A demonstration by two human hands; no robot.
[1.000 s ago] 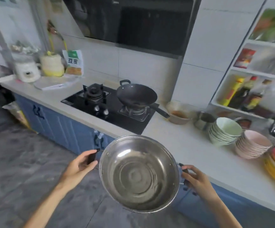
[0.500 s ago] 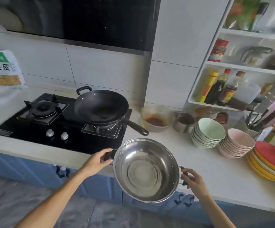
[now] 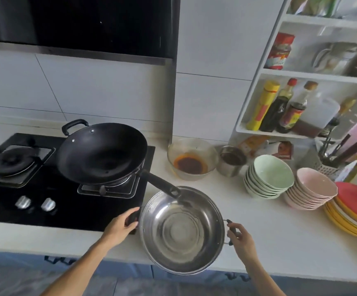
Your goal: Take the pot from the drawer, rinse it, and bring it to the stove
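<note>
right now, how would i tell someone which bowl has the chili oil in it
Start at the black stove and go right past the wok onto the white counter. The first vessel by the wall is the clear bowl, left of a small steel cup. Unlike the stacked green bowls and pink bowls, it is see-through, stands alone, and holds dark red sauce.

Left grip point(image 3: 121, 226), right grip point(image 3: 240, 239) clenched
</note>
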